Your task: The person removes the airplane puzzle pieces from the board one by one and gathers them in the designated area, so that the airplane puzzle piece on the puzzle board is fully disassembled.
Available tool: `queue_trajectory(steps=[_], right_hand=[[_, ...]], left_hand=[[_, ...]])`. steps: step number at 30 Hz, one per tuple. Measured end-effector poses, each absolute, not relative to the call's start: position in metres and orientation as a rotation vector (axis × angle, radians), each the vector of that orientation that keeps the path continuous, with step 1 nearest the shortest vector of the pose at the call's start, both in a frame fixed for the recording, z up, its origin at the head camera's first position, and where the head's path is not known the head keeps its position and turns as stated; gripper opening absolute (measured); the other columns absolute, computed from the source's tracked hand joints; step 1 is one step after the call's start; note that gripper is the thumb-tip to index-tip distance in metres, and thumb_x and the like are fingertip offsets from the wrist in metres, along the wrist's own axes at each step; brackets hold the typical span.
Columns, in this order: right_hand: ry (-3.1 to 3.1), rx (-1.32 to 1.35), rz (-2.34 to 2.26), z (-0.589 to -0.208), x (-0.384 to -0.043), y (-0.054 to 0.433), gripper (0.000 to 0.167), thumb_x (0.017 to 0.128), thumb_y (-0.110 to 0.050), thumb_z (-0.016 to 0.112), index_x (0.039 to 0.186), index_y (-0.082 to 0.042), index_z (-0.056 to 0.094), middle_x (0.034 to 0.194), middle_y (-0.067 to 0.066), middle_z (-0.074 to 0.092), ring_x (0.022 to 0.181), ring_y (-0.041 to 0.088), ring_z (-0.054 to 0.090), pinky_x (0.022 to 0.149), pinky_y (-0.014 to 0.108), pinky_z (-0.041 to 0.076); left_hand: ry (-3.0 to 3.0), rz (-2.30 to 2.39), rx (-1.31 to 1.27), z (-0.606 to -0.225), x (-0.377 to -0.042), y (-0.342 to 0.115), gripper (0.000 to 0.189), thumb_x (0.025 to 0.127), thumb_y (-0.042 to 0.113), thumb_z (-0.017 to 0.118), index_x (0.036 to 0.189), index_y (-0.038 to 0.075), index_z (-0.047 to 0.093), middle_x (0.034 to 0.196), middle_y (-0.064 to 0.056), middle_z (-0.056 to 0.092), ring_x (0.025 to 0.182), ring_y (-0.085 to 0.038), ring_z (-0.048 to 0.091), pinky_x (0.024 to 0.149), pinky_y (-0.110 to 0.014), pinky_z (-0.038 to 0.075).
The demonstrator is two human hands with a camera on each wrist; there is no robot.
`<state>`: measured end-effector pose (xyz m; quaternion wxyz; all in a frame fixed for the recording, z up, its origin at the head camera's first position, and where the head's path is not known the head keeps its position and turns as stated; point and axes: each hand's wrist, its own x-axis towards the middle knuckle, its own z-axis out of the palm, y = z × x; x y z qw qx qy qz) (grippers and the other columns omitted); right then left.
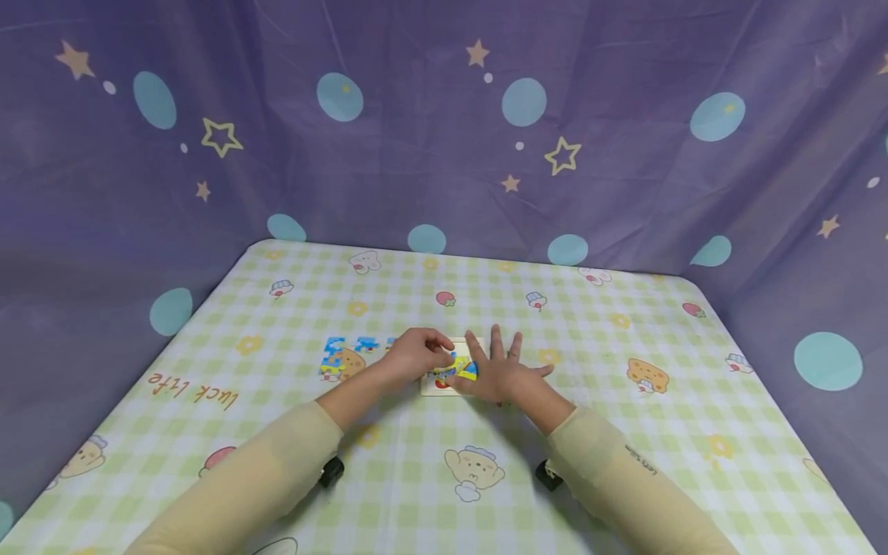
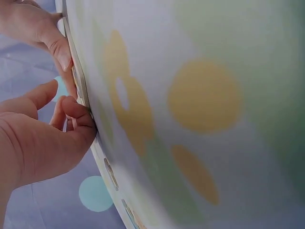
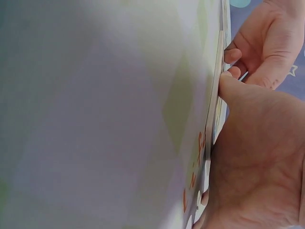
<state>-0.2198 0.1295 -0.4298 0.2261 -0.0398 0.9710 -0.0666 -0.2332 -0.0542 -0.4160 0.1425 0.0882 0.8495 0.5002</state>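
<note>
A small jigsaw puzzle in a pale frame board (image 1: 458,391) lies on the table, its picture blue, yellow and red. My left hand (image 1: 412,356) is over the board's left part with its fingers bent down to it. In the left wrist view the thumb (image 2: 44,94) stands apart from the bent fingers; whether a puzzle piece is under or between them is hidden. My right hand (image 1: 505,378) lies over the board's right side, fingers spread, thumb at the near edge. Left of the board are several loose blue and yellow puzzle pieces (image 1: 334,346), partly behind my left hand.
The table has a green and white checked cloth (image 1: 597,486) with printed cartoon figures. Purple curtains (image 1: 430,185) with stars and teal ovals stand behind it and at both sides. A small black device (image 1: 332,472) sits under my left sleeve, another (image 1: 549,475) under my right.
</note>
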Motion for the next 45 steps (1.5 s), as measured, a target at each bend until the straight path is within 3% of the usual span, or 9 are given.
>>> queue_trajectory(steps=[6,13,27,36,45], right_hand=[[2.668,-0.1,-0.204,-0.419,-0.213,0.127,0.1,0.084,-0.088,0.039,0.16,-0.043,-0.008,0.166,0.009,-0.022,0.147,0.047,-0.02,0.083,0.093,0.01],[2.673,-0.125,-0.202,-0.423,-0.214,0.128,0.101,0.083,-0.09,0.036,0.16,-0.043,-0.009,0.166,0.009,-0.022,0.147,0.048,-0.02,0.084,0.093,0.011],[2.673,-0.125,-0.208,-0.418,-0.212,0.128,0.096,0.087,-0.085,0.039,0.16,-0.043,-0.008,0.165,0.008,-0.023,0.147,0.047,-0.02,0.084,0.093,0.011],[2.671,-0.115,-0.201,-0.42,-0.214,0.127,0.102,0.082,-0.09,0.036,0.16,-0.043,-0.009,0.166,0.01,-0.021,0.147,0.048,-0.019,0.082,0.094,0.008],[2.67,-0.12,-0.193,-0.417,-0.212,0.125,0.096,0.088,-0.083,0.041,0.161,-0.042,-0.007,0.166,0.011,-0.022,0.147,0.049,-0.018,0.085,0.093,0.011]], left_hand=[[2.513,1.362,0.265,-0.421,-0.235,-0.053,0.018,0.085,0.004,0.079,0.103,0.004,0.074,0.089,-0.004,0.064,0.081,-0.017,0.057,0.071,-0.026,0.048],[2.553,1.291,0.272,-0.422,-0.236,-0.051,0.024,0.081,0.001,0.082,0.103,0.004,0.075,0.085,-0.003,0.061,0.079,-0.015,0.054,0.07,-0.026,0.046],[2.472,1.39,0.292,-0.419,-0.233,-0.051,0.026,0.082,-0.006,0.077,0.106,-0.002,0.072,0.088,-0.007,0.059,0.08,-0.017,0.051,0.068,-0.025,0.046],[2.481,1.412,0.294,-0.42,-0.233,-0.05,0.027,0.081,-0.007,0.076,0.107,0.0,0.07,0.093,-0.009,0.062,0.083,-0.018,0.054,0.07,-0.026,0.048],[2.514,1.407,0.299,-0.42,-0.232,-0.049,0.023,0.086,-0.001,0.076,0.106,0.005,0.068,0.084,-0.005,0.062,0.073,-0.016,0.056,0.067,-0.026,0.046]])
